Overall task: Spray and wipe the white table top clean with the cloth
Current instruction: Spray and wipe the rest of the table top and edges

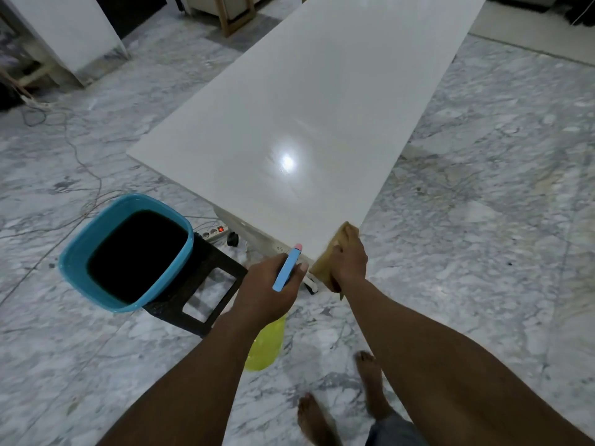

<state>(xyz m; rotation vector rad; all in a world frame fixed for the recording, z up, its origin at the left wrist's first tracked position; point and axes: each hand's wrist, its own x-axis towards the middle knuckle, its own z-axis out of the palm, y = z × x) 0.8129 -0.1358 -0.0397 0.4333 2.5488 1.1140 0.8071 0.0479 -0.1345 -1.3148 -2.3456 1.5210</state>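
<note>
The white table top (pixel 315 117) stretches away from me, glossy, with a lamp's glare near its middle. My right hand (pixel 349 257) grips a tan cloth (pixel 325 267) at the table's near right corner, where the cloth lies against the edge. My left hand (pixel 269 289) holds a spray bottle: its blue head (pixel 287 267) with a pink nozzle points at the table's near edge, and its yellow-green body (pixel 265 344) hangs below the hand, partly hidden by my forearm.
A blue bucket (pixel 83 249) of dark water stands on a black stool (pixel 206 284) left of the table's near end. A power strip (pixel 214 232) and loose cables lie on the marble floor. My bare feet (pixel 370 378) stand close to the table.
</note>
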